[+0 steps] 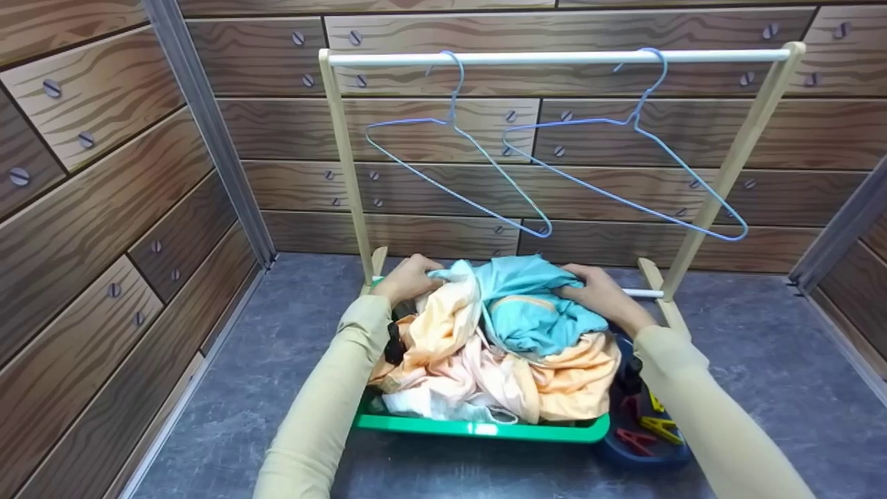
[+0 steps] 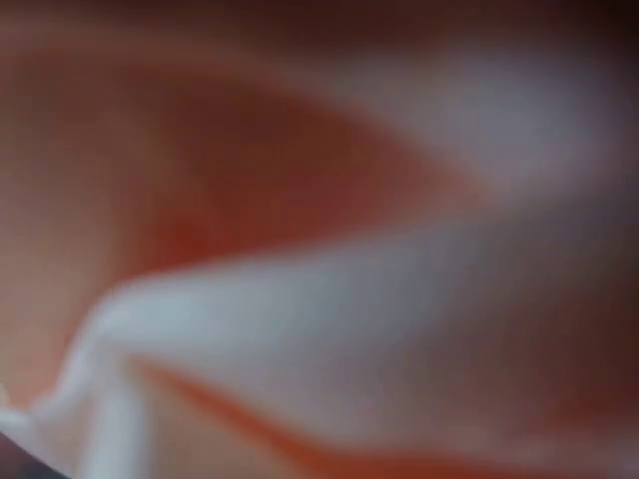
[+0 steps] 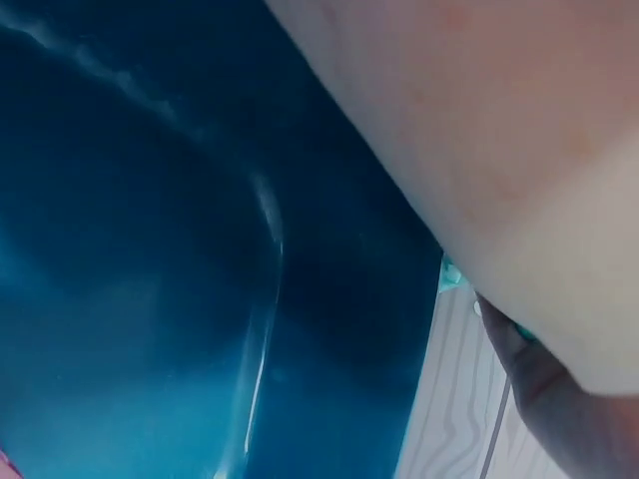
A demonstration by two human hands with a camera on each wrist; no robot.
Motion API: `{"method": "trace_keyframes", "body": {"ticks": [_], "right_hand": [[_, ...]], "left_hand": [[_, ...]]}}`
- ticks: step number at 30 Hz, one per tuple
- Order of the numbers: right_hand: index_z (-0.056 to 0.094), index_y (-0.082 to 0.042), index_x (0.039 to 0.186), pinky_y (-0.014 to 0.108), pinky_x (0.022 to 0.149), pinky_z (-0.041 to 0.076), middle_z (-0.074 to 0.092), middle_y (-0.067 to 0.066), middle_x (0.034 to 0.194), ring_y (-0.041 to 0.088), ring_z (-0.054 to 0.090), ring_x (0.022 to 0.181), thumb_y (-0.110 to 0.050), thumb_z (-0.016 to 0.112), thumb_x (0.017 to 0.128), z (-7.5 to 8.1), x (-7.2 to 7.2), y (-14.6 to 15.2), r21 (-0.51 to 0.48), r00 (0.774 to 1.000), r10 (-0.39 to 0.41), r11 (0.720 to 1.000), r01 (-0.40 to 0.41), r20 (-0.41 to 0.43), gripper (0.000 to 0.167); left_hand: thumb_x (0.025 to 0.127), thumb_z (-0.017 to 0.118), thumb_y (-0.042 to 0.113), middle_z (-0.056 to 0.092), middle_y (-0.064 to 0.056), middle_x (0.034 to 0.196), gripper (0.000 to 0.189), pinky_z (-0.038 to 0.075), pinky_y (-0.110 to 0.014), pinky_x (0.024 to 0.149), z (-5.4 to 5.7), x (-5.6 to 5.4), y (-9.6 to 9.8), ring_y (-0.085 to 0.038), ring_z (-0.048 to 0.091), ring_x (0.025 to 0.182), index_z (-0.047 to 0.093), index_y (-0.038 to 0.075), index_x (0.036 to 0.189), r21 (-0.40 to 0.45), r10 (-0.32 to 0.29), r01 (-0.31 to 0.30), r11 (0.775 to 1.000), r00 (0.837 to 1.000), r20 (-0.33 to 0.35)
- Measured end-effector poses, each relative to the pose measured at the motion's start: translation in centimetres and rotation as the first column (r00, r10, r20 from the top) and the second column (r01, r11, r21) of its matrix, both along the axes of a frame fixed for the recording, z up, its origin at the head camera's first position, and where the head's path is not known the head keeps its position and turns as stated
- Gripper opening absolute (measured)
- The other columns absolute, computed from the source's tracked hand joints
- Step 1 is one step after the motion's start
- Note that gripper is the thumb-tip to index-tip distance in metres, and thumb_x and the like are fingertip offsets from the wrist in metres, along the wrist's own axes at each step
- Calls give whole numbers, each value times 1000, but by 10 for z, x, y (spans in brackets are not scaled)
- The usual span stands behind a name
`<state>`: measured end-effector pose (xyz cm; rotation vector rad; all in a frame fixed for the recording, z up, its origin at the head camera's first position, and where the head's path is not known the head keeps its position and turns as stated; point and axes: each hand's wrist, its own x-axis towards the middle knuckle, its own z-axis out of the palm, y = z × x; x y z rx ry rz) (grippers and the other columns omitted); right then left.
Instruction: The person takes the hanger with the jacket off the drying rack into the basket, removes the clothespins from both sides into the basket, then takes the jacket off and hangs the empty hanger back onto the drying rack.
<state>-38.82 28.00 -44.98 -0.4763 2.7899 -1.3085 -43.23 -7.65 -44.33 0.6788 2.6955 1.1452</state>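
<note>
A heap of thin garments fills a green basket (image 1: 485, 430). On top lies a crumpled teal garment (image 1: 533, 322) with an orange trim line, over peach and pale pink clothes (image 1: 450, 319). My left hand (image 1: 409, 278) pinches its left edge, at the heap's back left. On the other side, my right hand (image 1: 603, 294) grips the teal cloth between thumb and fingers; the fingertips are partly hidden in folds. Blurred peach and white fabric (image 2: 300, 309) fills the left wrist view. The right wrist view shows the right hand's thumb (image 3: 544, 399) beside small bits of teal.
Behind the basket stands a rack with a white rail (image 1: 554, 58) and wooden legs. Two blue wire hangers (image 1: 478, 145) hang from it. At the basket's right is a blue basin (image 1: 644, 457) with red and yellow clothes pegs (image 1: 662, 428). Wood-patterned walls surround the grey floor (image 1: 235, 388).
</note>
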Motion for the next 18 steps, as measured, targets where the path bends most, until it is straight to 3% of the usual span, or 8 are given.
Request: {"method": "trace_keyframes", "body": {"ticks": [2, 8, 12, 18], "right_hand": [[68, -9, 121, 48, 97, 41, 66, 11, 119, 29, 58, 112, -16, 62, 97, 1, 0, -1, 8, 1000, -22, 1000, 22, -20, 26], [72, -10, 107, 45, 89, 45, 70, 9, 106, 27, 61, 99, -10, 61, 96, 2, 0, -7, 27, 986, -123, 992, 127, -114, 16], [72, -11, 108, 45, 89, 48, 70, 9, 107, 26, 63, 101, -6, 59, 96, 2, 4, -9, 17, 970, -178, 983, 183, -168, 19], [72, -8, 113, 43, 89, 48, 69, 11, 112, 26, 63, 103, -1, 56, 94, 11, 6, -10, -67, 932, -272, 962, 263, -239, 26]], "left_hand": [[94, 61, 6, 55, 2, 66, 14, 38, -25, 58, 1, -1, -1, -11, 44, 56, 74, 7, 88, 35, 15, -16, 999, 1000, 18], [93, 61, 5, 50, 3, 61, 16, 36, -25, 60, 3, -1, -2, -12, 39, 55, 77, 9, 91, 57, 44, -41, 998, 998, -40], [94, 61, 5, 46, 3, 61, 16, 36, -26, 62, 2, -1, -5, -12, 38, 55, 73, 8, 85, 117, 55, -50, 992, 998, -40], [94, 60, -1, 58, 1, 73, 16, 37, -28, 68, 3, -2, -12, -14, 47, 67, 71, 4, 84, 248, 34, -11, 969, 996, -86]]}}
